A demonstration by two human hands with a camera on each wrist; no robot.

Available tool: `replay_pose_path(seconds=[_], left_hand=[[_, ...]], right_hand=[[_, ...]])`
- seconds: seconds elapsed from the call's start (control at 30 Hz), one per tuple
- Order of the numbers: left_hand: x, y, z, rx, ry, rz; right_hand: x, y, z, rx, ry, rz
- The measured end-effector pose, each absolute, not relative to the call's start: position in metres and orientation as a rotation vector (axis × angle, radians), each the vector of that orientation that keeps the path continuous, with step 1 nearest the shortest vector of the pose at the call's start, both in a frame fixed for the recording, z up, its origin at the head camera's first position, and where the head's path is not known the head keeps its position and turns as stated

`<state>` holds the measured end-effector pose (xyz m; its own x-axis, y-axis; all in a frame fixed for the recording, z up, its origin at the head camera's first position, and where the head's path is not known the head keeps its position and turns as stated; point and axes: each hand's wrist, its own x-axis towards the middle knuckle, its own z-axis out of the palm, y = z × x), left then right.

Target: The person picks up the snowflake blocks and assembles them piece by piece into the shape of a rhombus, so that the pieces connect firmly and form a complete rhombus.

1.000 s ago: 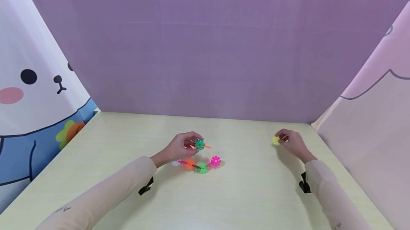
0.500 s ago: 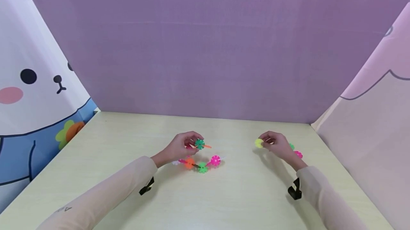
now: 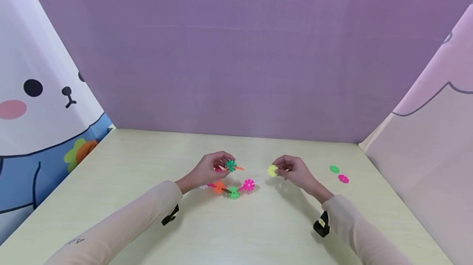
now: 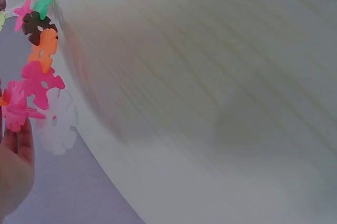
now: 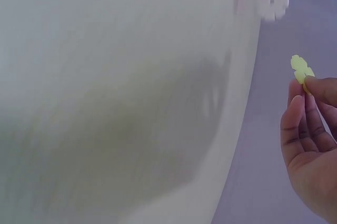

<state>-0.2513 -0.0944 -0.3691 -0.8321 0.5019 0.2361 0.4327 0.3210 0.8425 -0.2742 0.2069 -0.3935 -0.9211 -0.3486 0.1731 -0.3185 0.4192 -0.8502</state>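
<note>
My left hand (image 3: 210, 167) grips one end of a chain of interlocking plastic snowflake discs above the table. A dark green disc (image 3: 230, 165) and an orange disc (image 3: 239, 169) stick out past its fingertips. The chain curves below through a white disc (image 4: 57, 121), an orange disc (image 3: 219, 187), a light green disc (image 3: 234, 193) and a pink disc (image 3: 249, 185). Between thumb and fingers, my right hand (image 3: 297, 171) pinches a single yellow snowflake disc (image 3: 272, 170), held apart from the chain, to its right. The left palm hides part of the chain.
On the right of the pale wooden table (image 3: 221, 236) lie a loose green disc (image 3: 334, 169) and a loose pink disc (image 3: 343, 179). A purple panel (image 3: 236, 60) stands along the back edge, with printed cloth panels at both sides.
My right hand has moved left across the table with the yellow disc, uncovering the loose green and pink discs. The left hand and the chain have hardly moved.
</note>
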Motion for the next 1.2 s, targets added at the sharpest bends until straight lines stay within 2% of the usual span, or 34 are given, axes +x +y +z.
replay_pose_path(seconds=[0.4, 0.63, 0.8, 1.2], left_hand=[[-0.252, -0.094, -0.369, 0.886, 2.544, 1.569], [-0.274, -0.097, -0.397, 0.870, 2.560, 1.608], [-0.274, -0.096, -0.396, 0.832, 2.562, 1.612], [-0.273, -0.096, -0.398, 0.860, 2.559, 1.639]], right_hand=[[-0.249, 0.157, -0.361, -0.701, 2.538, -1.564], [-0.252, 0.141, -0.362, -0.772, 2.569, -1.564], [-0.246, 0.134, -0.353, -0.805, 2.618, -1.527], [-0.266, 0.140, -0.377, -0.834, 2.647, -1.530]])
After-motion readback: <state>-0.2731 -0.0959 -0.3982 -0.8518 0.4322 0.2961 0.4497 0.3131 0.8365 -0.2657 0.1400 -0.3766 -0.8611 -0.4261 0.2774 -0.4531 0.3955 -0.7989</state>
